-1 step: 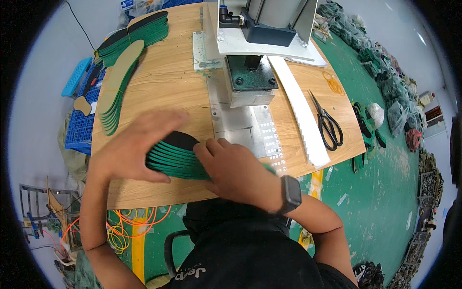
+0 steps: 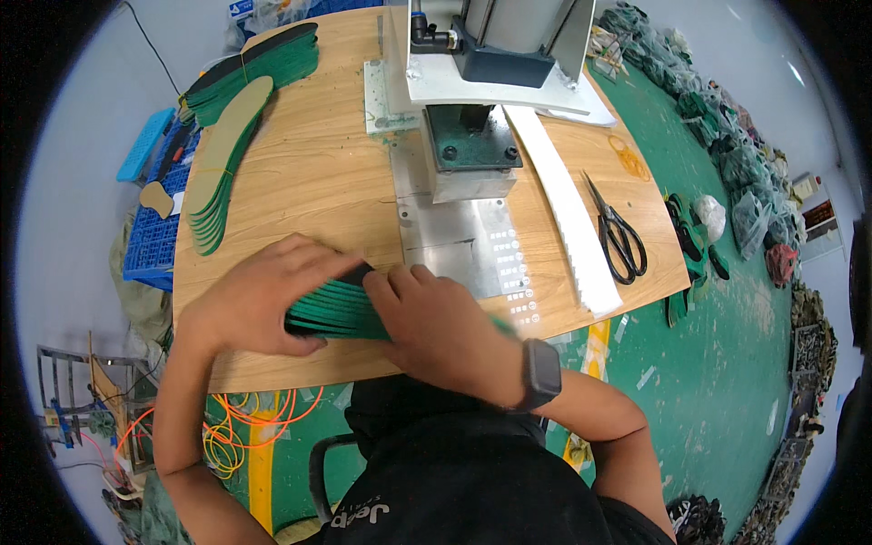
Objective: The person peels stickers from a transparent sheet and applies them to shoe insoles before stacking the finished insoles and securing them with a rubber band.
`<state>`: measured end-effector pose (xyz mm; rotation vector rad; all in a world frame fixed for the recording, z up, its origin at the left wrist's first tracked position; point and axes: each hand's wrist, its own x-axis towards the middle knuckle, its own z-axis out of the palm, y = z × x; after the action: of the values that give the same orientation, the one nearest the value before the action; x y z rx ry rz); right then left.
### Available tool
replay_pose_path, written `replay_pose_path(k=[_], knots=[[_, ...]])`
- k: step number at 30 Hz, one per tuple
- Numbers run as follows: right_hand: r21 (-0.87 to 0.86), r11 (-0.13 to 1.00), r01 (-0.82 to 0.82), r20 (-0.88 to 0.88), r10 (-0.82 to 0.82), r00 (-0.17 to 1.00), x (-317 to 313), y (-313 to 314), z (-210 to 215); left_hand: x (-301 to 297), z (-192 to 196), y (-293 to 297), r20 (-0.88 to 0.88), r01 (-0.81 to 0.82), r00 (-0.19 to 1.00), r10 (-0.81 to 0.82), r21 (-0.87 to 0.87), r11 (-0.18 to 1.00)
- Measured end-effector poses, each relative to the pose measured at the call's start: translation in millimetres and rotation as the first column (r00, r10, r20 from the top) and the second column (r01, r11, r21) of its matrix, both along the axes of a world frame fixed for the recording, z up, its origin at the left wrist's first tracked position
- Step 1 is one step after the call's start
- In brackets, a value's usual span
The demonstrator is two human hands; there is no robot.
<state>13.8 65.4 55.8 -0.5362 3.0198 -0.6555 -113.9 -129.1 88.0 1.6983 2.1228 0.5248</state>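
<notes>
Gap between tan insoles and press

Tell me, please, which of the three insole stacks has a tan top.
The tan-topped stack lies near the table's left edge, in front of the far stack; that far stack and the held stack show black tops.

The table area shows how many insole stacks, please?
3: held stack between left hand and right hand, beige-topped stack at left, black-topped stack beyond; more may be hidden.
</notes>
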Motion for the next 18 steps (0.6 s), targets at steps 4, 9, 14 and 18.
replay_pose_path(k=[4, 9, 14, 18], knots=[[-0.299, 0.954, 0.028, 0.166, 0.023, 0.986, 2, 10, 14, 31, -7, -25, -0.26, -0.103, 0.954, 0.147, 0.177, 0.979], [-0.715, 0.657, 0.238, 0.468, 0.198, 0.861, -20, 24, 5, 72, 1, -44, -0.458, -0.031, 0.832, 0.313, 0.524, 0.851], [-0.558, 0.78, -0.282, 0.194, 0.454, 0.87, -25, 0, 39, 75, 20, -76, -0.227, -0.184, 0.899, 0.374, 0.58, 0.794], [-0.056, 0.92, -0.388, 0.048, 0.39, 0.919, -22, -19, 42, 48, 8, -76, -0.254, -0.337, 0.852, 0.459, 0.406, 0.849]])
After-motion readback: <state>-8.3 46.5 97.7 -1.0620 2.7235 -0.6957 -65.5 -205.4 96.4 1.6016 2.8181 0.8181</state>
